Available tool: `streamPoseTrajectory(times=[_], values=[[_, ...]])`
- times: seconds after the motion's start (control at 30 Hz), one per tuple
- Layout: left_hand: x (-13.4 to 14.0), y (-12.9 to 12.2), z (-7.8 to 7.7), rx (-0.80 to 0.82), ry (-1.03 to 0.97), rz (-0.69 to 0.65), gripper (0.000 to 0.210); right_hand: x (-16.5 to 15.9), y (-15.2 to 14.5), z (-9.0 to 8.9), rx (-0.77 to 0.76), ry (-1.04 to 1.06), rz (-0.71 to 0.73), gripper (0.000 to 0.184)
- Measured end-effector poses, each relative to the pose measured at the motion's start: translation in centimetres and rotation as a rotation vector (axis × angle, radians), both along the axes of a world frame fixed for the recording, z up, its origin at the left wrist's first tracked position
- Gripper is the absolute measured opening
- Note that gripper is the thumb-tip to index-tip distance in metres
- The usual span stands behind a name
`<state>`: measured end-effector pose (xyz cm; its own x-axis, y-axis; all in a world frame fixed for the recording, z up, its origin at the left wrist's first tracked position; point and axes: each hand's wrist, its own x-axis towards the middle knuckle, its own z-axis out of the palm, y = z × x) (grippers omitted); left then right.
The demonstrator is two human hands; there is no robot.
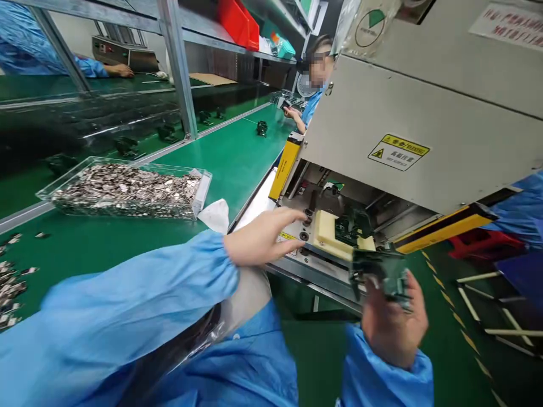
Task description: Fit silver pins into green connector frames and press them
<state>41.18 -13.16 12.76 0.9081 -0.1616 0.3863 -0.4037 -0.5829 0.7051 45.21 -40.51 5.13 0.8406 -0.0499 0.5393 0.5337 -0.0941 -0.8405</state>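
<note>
My left hand reaches across to the front of a machine, thumb and forefinger apart with nothing between them. Its fingertips are close to small black round fittings on the metal bed; whether they touch is unclear. A dark, frame-like plastic part is gripped in my right hand, slightly blurred, just in front of the bed. Behind it, a cream-coloured fixture block carries a similar dark plastic part. My right fingers are partly hidden by the part they hold.
A clear tray full of small metal pieces stands on the green bench, with loose pieces at left. The machine's grey housing overhangs the bed, flanked by yellow strips. A co-worker is at the far end.
</note>
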Motion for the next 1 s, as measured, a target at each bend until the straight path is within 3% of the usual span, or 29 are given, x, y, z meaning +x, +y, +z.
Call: streamPoseTrajectory(times=[0.1,0.17,0.27,0.33,0.43,0.57,0.67,0.77,0.9,1.0], values=[[6.3,-4.3,0.0,0.020,0.003,-0.018,0.068,1.9,-2.8,0.4,0.209,-0.018,-0.191,0.061],[9.1,-6.5,0.1,0.029,0.097,-0.042,0.084,2.5,-3.5,1.1,0.235,0.009,-0.255,0.062],[11.4,-8.2,0.4,-0.005,0.237,-0.063,0.089,3.2,-3.7,2.1,0.164,0.012,-0.242,0.063],[11.6,-7.9,0.8,-0.088,0.254,-0.040,0.086,4.1,-3.4,2.7,0.142,-0.011,-0.203,0.062],[9.6,-5.7,1.3,-0.231,0.174,0.019,0.084,6.4,-2.5,3.6,0.001,-0.029,-0.075,0.063],[3.1,-0.5,0.7,-0.279,0.151,0.041,0.071,10.1,-1.3,4.9,-0.392,-0.049,0.038,0.074],[-2.3,3.2,-1.2,-0.283,0.285,0.059,0.045,11.7,-0.8,6.0,-0.613,-0.024,0.187,0.066],[-6.0,5.1,-3.9,-0.297,0.443,0.110,0.040,11.9,-0.6,6.7,-0.688,0.008,0.305,0.061],[-6.6,5.1,-7.2,-0.290,0.412,0.140,0.046,11.0,-0.7,6.4,-0.736,-0.020,0.234,0.065],[-5.2,4.4,-8.9,-0.241,0.376,0.111,0.048,9.5,-2.7,4.7,-0.726,-0.061,0.034,0.072]])
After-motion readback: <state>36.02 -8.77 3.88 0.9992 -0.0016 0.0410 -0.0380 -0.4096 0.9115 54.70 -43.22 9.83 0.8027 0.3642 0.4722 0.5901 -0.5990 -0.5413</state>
